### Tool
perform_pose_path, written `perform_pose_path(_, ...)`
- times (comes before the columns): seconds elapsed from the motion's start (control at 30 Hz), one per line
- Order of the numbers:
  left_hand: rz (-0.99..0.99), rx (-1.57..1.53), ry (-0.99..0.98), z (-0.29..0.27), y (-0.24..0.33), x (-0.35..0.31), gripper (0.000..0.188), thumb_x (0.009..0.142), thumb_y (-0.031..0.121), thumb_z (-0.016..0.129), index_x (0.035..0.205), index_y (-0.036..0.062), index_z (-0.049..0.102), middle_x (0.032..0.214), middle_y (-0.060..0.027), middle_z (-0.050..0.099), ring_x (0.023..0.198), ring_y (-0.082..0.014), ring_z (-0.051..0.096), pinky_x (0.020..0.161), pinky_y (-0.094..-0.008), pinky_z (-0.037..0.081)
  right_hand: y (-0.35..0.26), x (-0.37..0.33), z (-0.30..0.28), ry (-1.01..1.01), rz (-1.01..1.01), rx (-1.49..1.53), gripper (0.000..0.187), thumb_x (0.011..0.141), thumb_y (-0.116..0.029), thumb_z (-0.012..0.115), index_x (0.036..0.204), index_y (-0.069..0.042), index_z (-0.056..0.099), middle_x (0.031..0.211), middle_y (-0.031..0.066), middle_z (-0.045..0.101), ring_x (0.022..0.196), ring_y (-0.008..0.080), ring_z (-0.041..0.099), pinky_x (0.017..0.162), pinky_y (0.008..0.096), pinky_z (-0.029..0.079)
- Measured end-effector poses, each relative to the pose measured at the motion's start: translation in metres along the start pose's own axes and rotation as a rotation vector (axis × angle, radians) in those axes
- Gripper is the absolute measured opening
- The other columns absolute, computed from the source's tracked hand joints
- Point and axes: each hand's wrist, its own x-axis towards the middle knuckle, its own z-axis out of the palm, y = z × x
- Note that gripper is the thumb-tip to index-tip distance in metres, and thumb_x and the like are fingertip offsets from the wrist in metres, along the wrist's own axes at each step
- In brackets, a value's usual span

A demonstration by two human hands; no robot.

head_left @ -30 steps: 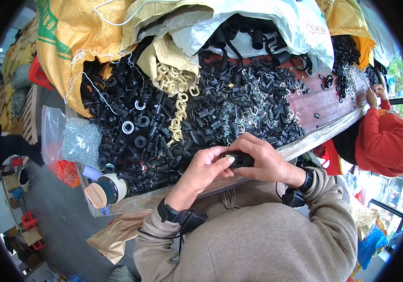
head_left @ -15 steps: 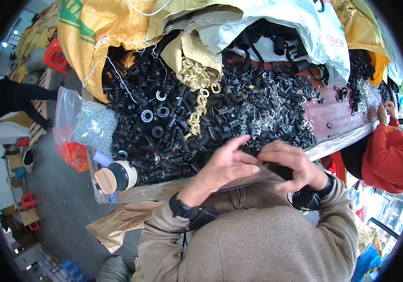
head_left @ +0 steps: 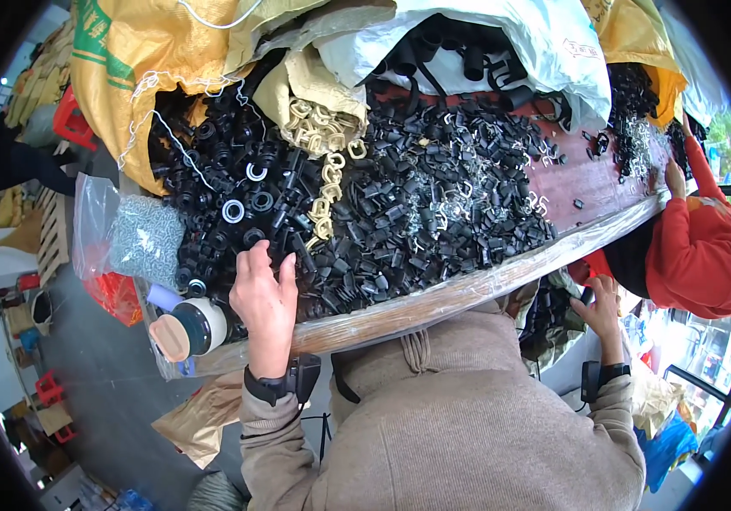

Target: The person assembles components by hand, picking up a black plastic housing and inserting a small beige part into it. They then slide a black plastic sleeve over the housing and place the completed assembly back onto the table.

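Note:
My left hand [head_left: 265, 294] is over the near edge of the table, its fingers apart and their tips at the heap of black ribbed fittings [head_left: 276, 209]. No part shows in its grasp. Low on the right, beyond the table edge, my right hand [head_left: 601, 311] has thumb and fingers around a small black plastic part [head_left: 587, 295], partly hidden by the fingers. Beside that hand is a sack [head_left: 544, 341] with dark pieces in it. Small black clips [head_left: 434, 196] lie heaped mid-table, and cream-coloured rings [head_left: 325, 198] spill from a beige bag [head_left: 321, 85].
A jar with a tan lid [head_left: 187, 330] and a plastic bag of screws [head_left: 146, 238] stand at the table's left end. Large yellow [head_left: 131, 51] and white sacks [head_left: 536, 51] line the back. A co-worker in a red top [head_left: 693, 255] is at the right.
My hands have moved apart from in front of my chest. The left went left to the black fittings; the right went right and down past the table edge. The view shifted slightly.

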Motion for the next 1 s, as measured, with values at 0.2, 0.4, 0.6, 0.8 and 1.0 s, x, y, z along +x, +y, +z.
perform_pose_path(0.2,0.042,0.081,-0.024,0.007,0.003,0.0,0.028,0.07,0.013,0.062,0.094,0.0027,0.05,0.082,-0.0125,0.049,0.07,-0.0308,0.054,0.056,-0.0382,0.045,-0.069,0.044,-0.018,0.079,-0.084,0.376,0.009,0.067,0.001,0.058,0.075,0.001,0.052,0.076,0.01,0.049,0.068,0.0219,0.049,0.057,0.0271,0.038)
perform_pose_path(0.4,0.029,0.039,-0.013,0.005,0.004,0.007,0.025,0.071,0.011,0.06,0.092,0.0029,0.05,0.083,-0.0128,0.049,0.072,-0.0324,0.054,0.059,-0.0382,0.045,-0.164,0.111,0.001,0.092,-0.643,0.489,0.012,0.065,0.0,0.061,0.076,0.0,0.055,0.077,0.01,0.05,0.069,0.0246,0.051,0.06,0.0316,0.04)
perform_pose_path(0.6,0.093,-0.015,-0.014,0.011,-0.006,0.009,0.022,0.072,0.009,0.059,0.092,0.0028,0.051,0.08,-0.0117,0.052,0.069,-0.0337,0.054,0.058,-0.0369,0.045,-0.195,0.138,0.041,0.074,-0.728,0.239,0.01,0.067,-0.005,0.058,0.075,-0.005,0.052,0.072,0.0079,0.047,0.062,0.0247,0.05,0.056,0.0338,0.041)
perform_pose_path(0.8,-0.029,-0.368,0.142,0.007,-0.015,0.01,0.018,0.08,0.012,0.054,0.095,0.0016,0.053,0.079,-0.007,0.057,0.066,-0.0249,0.056,0.057,-0.0326,0.045,-0.198,0.14,0.049,0.051,-0.687,0.208,0.009,0.067,-0.005,0.055,0.072,-0.006,0.047,0.071,0.0088,0.045,0.057,0.0261,0.051,0.052,0.0332,0.043)
perform_pose_path(1.0,-0.39,-1.487,0.024,-0.008,-0.019,0.017,0.02,0.084,0.014,0.049,0.1,0.0013,0.053,0.088,-0.008,0.057,0.075,-0.0197,0.055,0.061,-0.0298,0.047,-0.196,0.139,0.04,-0.051,-0.6,0.425,0.01,0.07,-0.005,0.054,0.076,-0.004,0.046,0.072,0.0102,0.044,0.061,0.0291,0.05,0.053,0.0353,0.043)
